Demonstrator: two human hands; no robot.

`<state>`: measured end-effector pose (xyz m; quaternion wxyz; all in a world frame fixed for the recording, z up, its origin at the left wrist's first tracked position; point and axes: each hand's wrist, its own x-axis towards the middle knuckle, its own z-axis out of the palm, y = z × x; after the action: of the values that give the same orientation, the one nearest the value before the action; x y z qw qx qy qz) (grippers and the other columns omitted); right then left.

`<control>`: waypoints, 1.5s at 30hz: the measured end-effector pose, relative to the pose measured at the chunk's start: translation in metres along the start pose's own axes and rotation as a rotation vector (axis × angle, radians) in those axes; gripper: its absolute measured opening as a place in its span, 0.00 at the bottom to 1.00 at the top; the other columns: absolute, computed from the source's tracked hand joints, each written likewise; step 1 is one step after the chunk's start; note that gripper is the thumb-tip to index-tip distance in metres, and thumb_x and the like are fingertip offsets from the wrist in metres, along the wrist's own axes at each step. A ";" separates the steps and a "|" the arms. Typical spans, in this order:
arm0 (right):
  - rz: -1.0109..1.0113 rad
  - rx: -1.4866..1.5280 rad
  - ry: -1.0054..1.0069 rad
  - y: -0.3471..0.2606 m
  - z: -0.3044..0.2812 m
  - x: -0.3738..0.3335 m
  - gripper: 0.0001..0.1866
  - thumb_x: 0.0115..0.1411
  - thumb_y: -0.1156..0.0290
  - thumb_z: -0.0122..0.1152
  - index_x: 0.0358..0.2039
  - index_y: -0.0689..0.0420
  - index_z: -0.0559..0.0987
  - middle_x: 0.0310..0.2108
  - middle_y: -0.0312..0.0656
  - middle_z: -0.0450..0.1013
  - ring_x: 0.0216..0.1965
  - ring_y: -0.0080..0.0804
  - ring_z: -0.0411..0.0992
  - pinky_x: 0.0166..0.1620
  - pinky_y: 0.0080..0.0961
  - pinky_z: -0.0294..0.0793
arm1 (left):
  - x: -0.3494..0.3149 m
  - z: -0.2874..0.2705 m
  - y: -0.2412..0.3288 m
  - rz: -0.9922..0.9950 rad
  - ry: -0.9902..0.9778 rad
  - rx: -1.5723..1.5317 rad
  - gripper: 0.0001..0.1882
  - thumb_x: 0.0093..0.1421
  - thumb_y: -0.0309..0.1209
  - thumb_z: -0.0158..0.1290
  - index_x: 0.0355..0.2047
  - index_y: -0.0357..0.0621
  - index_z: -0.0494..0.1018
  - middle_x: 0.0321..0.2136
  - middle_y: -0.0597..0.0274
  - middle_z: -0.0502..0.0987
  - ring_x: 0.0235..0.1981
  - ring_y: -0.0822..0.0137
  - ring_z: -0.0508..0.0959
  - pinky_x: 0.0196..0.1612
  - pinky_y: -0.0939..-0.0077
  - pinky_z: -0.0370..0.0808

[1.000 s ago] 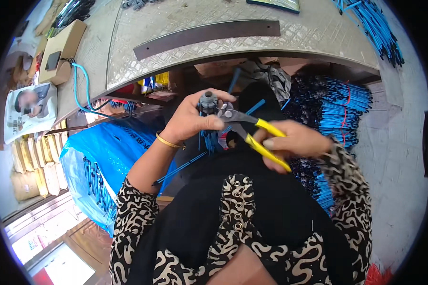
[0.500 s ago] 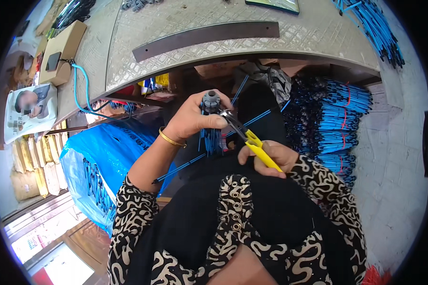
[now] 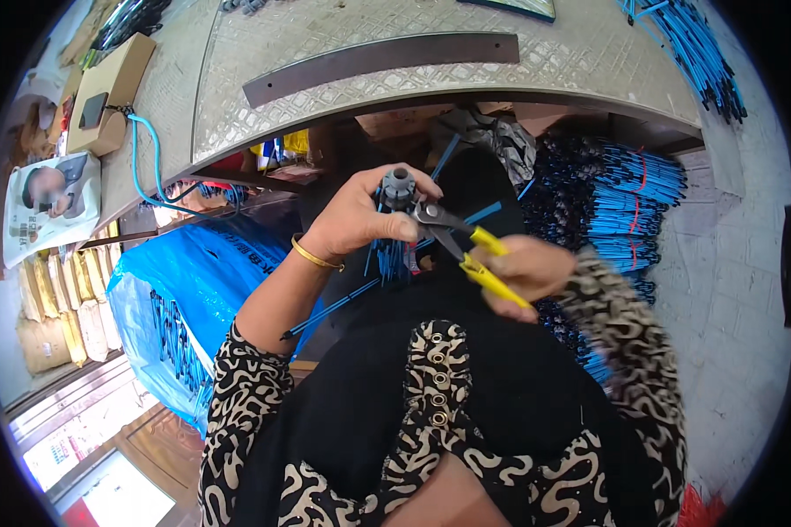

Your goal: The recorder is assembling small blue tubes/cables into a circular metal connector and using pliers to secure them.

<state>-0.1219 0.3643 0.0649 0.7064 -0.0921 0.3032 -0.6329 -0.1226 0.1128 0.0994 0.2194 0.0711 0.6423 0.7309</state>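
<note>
My left hand (image 3: 365, 211), with a gold bangle at the wrist, is closed around a grey ribbed plastic fitting (image 3: 398, 186) with a round hole in its top. Thin blue rods with dark ends (image 3: 387, 259) hang below that fitting, partly hidden by the fingers. In my right hand (image 3: 532, 272) is a pair of pliers (image 3: 492, 279) with yellow handles and grey metal jaws. The handles are spread apart, and the jaws reach up to the fitting beside my left thumb. What lies between the jaw tips is hidden. More blue rods cross my black-clad lap.
A worktop (image 3: 325, 35) spans the far side, carrying a dark metal strip (image 3: 387, 66) and a cardboard box (image 3: 119, 97). Bundled blue rods (image 3: 628, 211) are stacked at right. A blue plastic bag (image 3: 193, 281) of rods stands at left.
The plier handles have spread wider and the jaws now sit more openly at the fitting. My right hand has shifted slightly right and blurs. My left hand stays nearly in place.
</note>
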 end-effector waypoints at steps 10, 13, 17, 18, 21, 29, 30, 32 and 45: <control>0.026 -0.048 -0.021 -0.042 0.001 -0.020 0.17 0.61 0.58 0.48 0.31 0.63 0.67 0.28 0.52 0.71 0.28 0.35 0.75 0.29 0.24 0.77 | -0.001 0.004 0.008 -0.068 -0.082 0.043 0.30 0.34 0.38 0.67 0.38 0.37 0.73 0.35 0.63 0.73 0.36 0.73 0.72 0.42 0.81 0.67; 0.101 -0.246 0.117 -0.067 0.017 -0.029 0.17 0.61 0.58 0.48 0.31 0.63 0.68 0.30 0.52 0.71 0.31 0.36 0.75 0.32 0.26 0.78 | -0.003 0.006 0.010 -0.059 -0.088 0.052 0.26 0.37 0.33 0.66 0.39 0.38 0.73 0.34 0.65 0.73 0.36 0.74 0.72 0.42 0.81 0.67; 0.179 -0.388 0.216 -0.079 0.026 -0.031 0.16 0.61 0.59 0.48 0.33 0.62 0.68 0.31 0.50 0.71 0.32 0.36 0.75 0.35 0.29 0.79 | -0.002 0.005 0.012 -0.063 -0.110 0.051 0.23 0.40 0.28 0.64 0.39 0.39 0.73 0.34 0.66 0.73 0.35 0.75 0.72 0.42 0.81 0.68; 0.182 -0.423 0.235 -0.080 0.028 -0.031 0.16 0.61 0.60 0.48 0.34 0.62 0.68 0.31 0.49 0.72 0.31 0.34 0.75 0.34 0.27 0.78 | -0.002 0.005 0.012 -0.088 -0.101 0.057 0.24 0.38 0.30 0.64 0.38 0.38 0.73 0.34 0.65 0.73 0.35 0.74 0.72 0.42 0.81 0.68; 0.188 -0.493 0.271 -0.080 0.030 -0.030 0.15 0.62 0.60 0.47 0.34 0.62 0.68 0.31 0.46 0.72 0.30 0.31 0.75 0.32 0.25 0.78 | -0.002 0.004 0.012 -0.114 -0.092 0.060 0.24 0.37 0.32 0.64 0.37 0.38 0.73 0.34 0.65 0.73 0.35 0.74 0.71 0.40 0.81 0.67; 0.097 -0.521 0.278 -0.063 0.043 -0.021 0.14 0.62 0.60 0.48 0.34 0.59 0.68 0.24 0.36 0.69 0.21 0.20 0.69 0.23 0.15 0.70 | -0.006 0.001 0.006 -0.071 -0.047 0.106 0.18 0.38 0.30 0.64 0.31 0.40 0.72 0.28 0.67 0.72 0.31 0.75 0.70 0.35 0.81 0.67; 0.133 -0.566 0.331 -0.066 0.046 -0.021 0.14 0.62 0.59 0.48 0.34 0.59 0.68 0.23 0.35 0.69 0.20 0.19 0.68 0.23 0.15 0.70 | -0.006 0.001 0.005 -0.073 -0.017 0.110 0.17 0.39 0.29 0.63 0.30 0.41 0.71 0.27 0.67 0.71 0.30 0.75 0.70 0.35 0.80 0.66; 0.203 -0.655 0.441 -0.076 0.055 -0.020 0.14 0.62 0.58 0.47 0.33 0.58 0.68 0.21 0.33 0.68 0.19 0.17 0.67 0.21 0.15 0.69 | -0.006 0.001 0.003 -0.077 0.006 0.117 0.16 0.39 0.28 0.63 0.29 0.41 0.71 0.26 0.68 0.71 0.30 0.76 0.70 0.35 0.80 0.66; -0.062 -1.742 0.640 -0.081 0.059 -0.011 0.11 0.56 0.67 0.54 0.32 0.62 0.69 0.26 0.48 0.69 0.27 0.46 0.70 0.29 0.33 0.69 | -0.002 0.011 -0.004 -0.009 0.291 0.114 0.15 0.45 0.26 0.56 0.35 0.39 0.70 0.26 0.65 0.74 0.28 0.76 0.73 0.34 0.83 0.70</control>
<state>-0.1579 0.3452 0.1577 0.2533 -0.4193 0.8495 -0.1958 -0.1153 0.1223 0.0982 0.1230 -0.0261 0.7080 0.6949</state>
